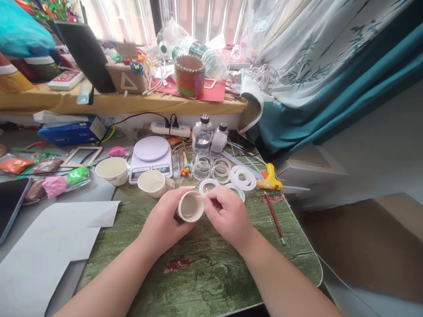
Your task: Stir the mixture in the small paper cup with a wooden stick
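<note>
My left hand (165, 218) is wrapped round a pale paper cup (191, 212), tilted so that its open mouth faces me. Inside the cup a little clear liquid seems to lie at the bottom. At the cup's right rim, my right hand (229, 213) is closed in a pinch. Whatever its fingertips hold there is too small to make out. Just behind my hands stand two more paper cups, one (152, 183) near the scale and one (112, 171) farther left. White ring-shaped moulds (243, 177) and clear rings (220, 170) lie beyond my right hand.
A white kitchen scale (151, 158) and two clear bottles (202, 135) stand at the back. Toward the right edge lie a yellow glue gun (271, 177) and a red pencil (275, 219). White card (59, 237) lies at left, red shavings (179, 265) in front.
</note>
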`<action>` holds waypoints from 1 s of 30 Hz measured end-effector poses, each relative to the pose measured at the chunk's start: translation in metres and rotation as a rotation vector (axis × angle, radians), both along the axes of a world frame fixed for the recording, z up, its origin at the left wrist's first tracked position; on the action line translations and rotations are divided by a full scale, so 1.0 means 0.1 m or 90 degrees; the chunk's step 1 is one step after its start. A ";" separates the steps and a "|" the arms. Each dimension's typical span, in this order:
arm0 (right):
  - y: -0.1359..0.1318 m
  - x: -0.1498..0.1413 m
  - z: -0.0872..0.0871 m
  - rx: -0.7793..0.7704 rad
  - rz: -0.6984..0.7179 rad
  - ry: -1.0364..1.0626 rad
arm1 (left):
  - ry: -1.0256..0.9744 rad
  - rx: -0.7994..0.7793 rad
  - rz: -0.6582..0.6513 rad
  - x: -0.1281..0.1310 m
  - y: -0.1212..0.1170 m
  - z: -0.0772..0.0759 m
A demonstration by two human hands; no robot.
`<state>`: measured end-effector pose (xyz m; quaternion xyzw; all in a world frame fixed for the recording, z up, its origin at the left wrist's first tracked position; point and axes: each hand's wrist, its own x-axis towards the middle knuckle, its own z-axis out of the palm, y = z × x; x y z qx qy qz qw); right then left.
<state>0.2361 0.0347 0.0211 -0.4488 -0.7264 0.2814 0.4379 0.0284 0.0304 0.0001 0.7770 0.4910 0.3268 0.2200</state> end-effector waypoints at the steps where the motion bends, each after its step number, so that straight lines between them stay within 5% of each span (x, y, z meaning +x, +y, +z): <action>1: 0.01 0.00 0.00 0.010 0.009 -0.006 | 0.002 0.007 0.001 -0.01 0.01 0.00; 11: 0.09 -0.03 -0.08 0.134 0.068 0.003 | 0.035 0.021 0.036 -0.01 0.03 -0.05; 20: 0.04 -0.08 -0.10 -0.003 -0.052 0.040 | 0.012 0.012 0.072 0.02 0.06 -0.11; 30: 0.05 -0.04 -0.07 -0.027 -0.012 0.034 | 0.002 0.010 0.068 -0.01 0.04 -0.09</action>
